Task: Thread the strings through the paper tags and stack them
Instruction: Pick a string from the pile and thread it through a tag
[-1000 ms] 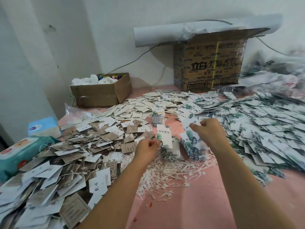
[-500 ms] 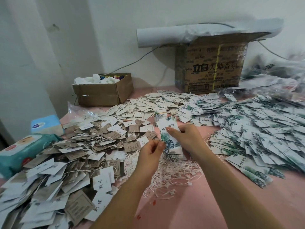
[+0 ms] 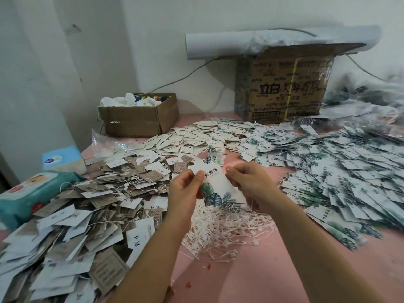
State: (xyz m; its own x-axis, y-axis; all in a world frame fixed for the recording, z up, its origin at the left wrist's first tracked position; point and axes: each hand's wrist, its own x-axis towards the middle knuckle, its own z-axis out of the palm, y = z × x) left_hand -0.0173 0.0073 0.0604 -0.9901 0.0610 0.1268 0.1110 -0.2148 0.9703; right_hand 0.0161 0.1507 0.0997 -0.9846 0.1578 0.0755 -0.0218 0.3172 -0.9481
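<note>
- Wipes pack (image 3: 32, 193), 9 o'clock: cut off by the frame.
- Mixed tag pile (image 3: 65, 248), 7 o'clock: runs off the frame.
- Bagged heap (image 3: 371, 99), 2 o'clock: blurred.
- Held tag (image 3: 216, 189), centre: edges hidden behind left hand (image 3: 185, 191) and right hand (image 3: 247, 180). White speck at right fingertips (image 3: 232, 172) is too small to identify.

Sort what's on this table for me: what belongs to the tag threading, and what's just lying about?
Job: leaf tag in the left hand, string in the right hand, string pile, loose leaf tags, threaded tags.
Lying about: small box, big carton, paper roll, tissue box, wipes pack.
</note>
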